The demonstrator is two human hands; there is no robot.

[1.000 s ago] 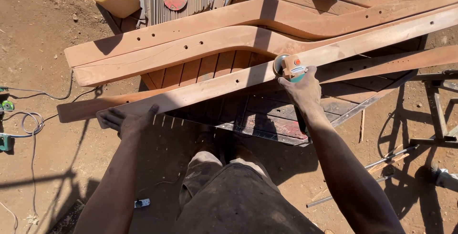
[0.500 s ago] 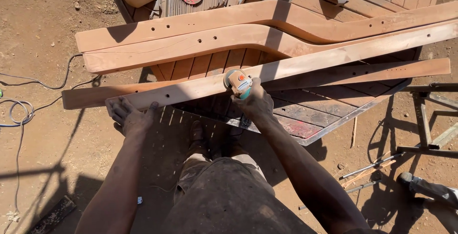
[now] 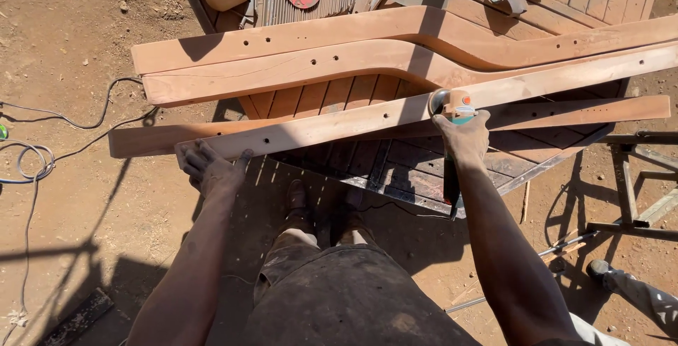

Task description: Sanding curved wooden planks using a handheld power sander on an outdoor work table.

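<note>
Below the head camera, the right hand (image 3: pixel 467 136) has its grip closed around an angle grinder (image 3: pixel 452 109), whose disc rests on a long wooden plank (image 3: pixel 332 126) lying across the slatted counter (image 3: pixel 395 162). At the plank's near end the left hand (image 3: pixel 210 166) presses flat with fingers spread (holding nothing). Two curved planks (image 3: pixel 318 53) lie just beyond, and a cable (image 3: pixel 42 159) trails over the dirt.

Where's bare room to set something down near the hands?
Bare dirt left of the stacked wooden pieces, above the cables. Crowded: slatted bench top, where left hand presses the front piece and right hand holds the grinder.
</note>
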